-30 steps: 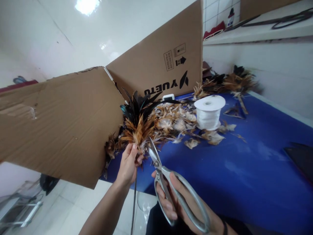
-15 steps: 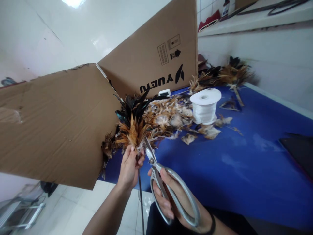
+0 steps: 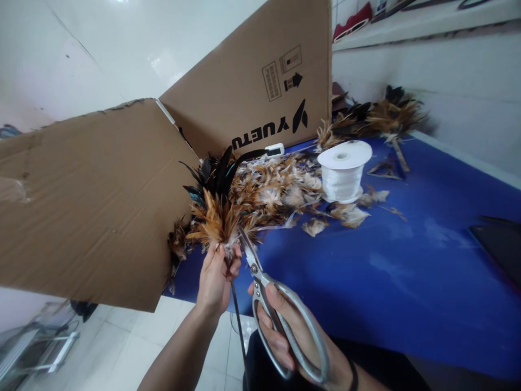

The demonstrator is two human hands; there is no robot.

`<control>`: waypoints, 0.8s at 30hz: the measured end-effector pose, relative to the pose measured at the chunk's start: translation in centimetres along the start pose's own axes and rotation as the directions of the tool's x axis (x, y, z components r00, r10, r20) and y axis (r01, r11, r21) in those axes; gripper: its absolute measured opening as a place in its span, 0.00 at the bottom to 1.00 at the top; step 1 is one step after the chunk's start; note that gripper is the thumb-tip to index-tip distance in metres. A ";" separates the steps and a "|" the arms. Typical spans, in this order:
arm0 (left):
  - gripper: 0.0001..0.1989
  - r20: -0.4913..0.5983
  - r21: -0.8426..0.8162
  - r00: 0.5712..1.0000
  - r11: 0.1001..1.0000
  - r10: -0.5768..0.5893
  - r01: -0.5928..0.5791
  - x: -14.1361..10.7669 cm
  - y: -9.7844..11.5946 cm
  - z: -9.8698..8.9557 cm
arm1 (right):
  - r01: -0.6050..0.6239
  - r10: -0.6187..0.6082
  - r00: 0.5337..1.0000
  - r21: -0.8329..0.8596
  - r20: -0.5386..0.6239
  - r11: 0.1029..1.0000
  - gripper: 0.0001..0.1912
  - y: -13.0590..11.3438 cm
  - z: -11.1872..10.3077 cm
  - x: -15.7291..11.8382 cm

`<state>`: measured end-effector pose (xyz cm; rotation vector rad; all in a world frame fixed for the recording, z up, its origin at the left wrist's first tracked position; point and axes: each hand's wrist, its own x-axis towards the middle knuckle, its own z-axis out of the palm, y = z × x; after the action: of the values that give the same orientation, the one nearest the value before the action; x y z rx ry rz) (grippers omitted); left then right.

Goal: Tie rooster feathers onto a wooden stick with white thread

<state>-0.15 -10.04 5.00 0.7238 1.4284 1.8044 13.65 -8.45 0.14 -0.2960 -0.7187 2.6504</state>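
Note:
My left hand (image 3: 217, 277) is closed around the base of a feather duster (image 3: 215, 220), gripping it where brown and black feathers meet a thin dark rod (image 3: 239, 320). The feathers fan upward and away from me. In my right hand (image 3: 285, 326) are metal scissors (image 3: 254, 267), with fingers wrapped round the large grey handles. Their blades point up toward the right side of the feather base, close beside my left fingers. Whether the blade tips touch the feathers or a strand there, I cannot tell. A pile of loose brown and white feathers (image 3: 277, 187) lies just beyond.
A white spool (image 3: 344, 174) stands on the blue table (image 3: 345, 282). Cardboard panels (image 3: 97, 212) rise at the left and back. Another feather bundle (image 3: 393, 117) lies at the back right, near a white digital device (image 3: 274, 150). A dark flat object (image 3: 500, 250) rests at the right edge.
The feather duster has tilted slightly to the left in my left hand, its rod's lower end swinging right. The scissors keep nearly the same place beside it. The view has shifted slightly.

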 end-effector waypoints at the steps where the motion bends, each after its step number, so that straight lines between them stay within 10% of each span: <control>1: 0.15 0.001 -0.001 1.000 1.000 -0.003 0.003 0.0 0.0 0.0 | 0.003 -0.003 1.000 -0.008 -0.008 1.000 0.27 0.1 0.0 0.0; 24: 0.18 0.018 0.016 0.986 0.986 -0.164 0.164 -0.6 0.0 -1.5 | -0.135 0.127 0.983 0.050 0.131 0.990 0.26 -0.5 -0.5 0.7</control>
<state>-0.99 -11.35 4.63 0.6103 1.4455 1.6579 13.33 -7.53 -0.14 -0.1633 -0.6809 2.8308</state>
